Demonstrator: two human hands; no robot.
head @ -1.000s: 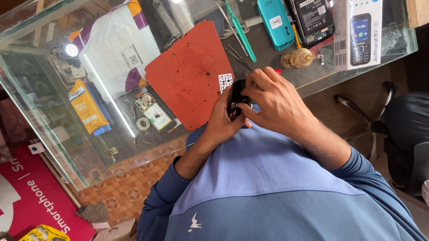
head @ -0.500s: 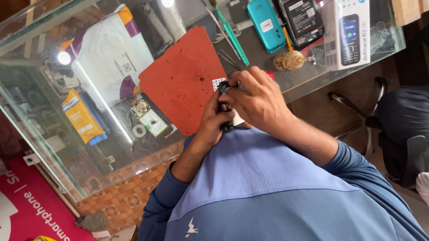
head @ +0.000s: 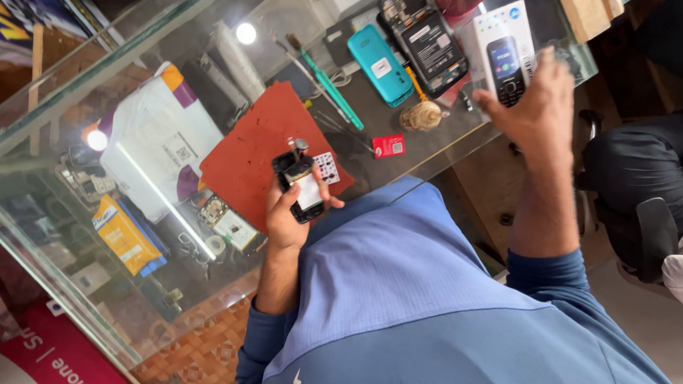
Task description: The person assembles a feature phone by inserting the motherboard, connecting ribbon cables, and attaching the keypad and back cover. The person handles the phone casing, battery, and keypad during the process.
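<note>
Left hand: the left hand (head: 284, 216) grips a small black phone (head: 302, 187) with its back removed, fingers wrapped around the body, thumb at the edge.
Phone: held just above the near edge of the red mat (head: 263, 148), pale inner parts facing up.
Red mat: lies flat on the glass counter (head: 80, 99); a small white card (head: 327, 167) sits on it, touching the phone's right side.
Right hand: the right hand (head: 534, 108) is raised well to the right of the mat, fingers loosely curled, holding nothing that can be made out.
Phone box: a white phone box (head: 502, 46) stands just behind the right hand.
Red tag: a small red tag (head: 388, 146) lies right of the mat.
Green tool: a green tool (head: 333, 93) lies beyond the mat's far corner.
Teal phone: a teal phone (head: 380, 65) rests farther back, beside an opened black phone (head: 430, 44).
</note>
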